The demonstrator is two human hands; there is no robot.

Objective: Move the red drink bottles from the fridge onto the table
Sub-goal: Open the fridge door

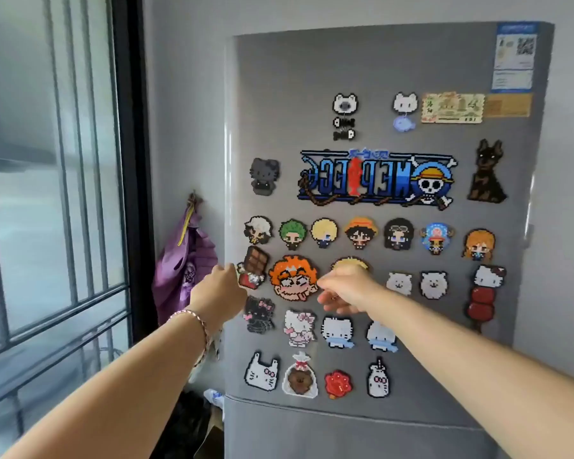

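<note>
- Fridge (378,61): grey, two doors. Both the upper door (279,94) and the lower door (345,435) are closed.
- Red drink bottles: none visible; the fridge interior is hidden behind the closed doors.
- Left hand (221,286): extended to the left edge of the upper door, back of the hand towards the camera, just beside the chocolate bar magnet (255,266). The fingers are hidden at the door edge, so I cannot tell whether they grip it. A braided bracelet (193,318) sits on the wrist.
- Right hand (348,289): raised in front of the upper door, right of the orange-haired face magnet (292,279). Fingers loosely curled, holding nothing. Contact with the door cannot be confirmed.
- Upper door surface: covered with bead-art magnets, including a large pirate-skull logo magnet (375,177).
- Surroundings: a barred window (57,193) to the left, and a purple bag (183,270) hanging on the wall between window and fridge.
</note>
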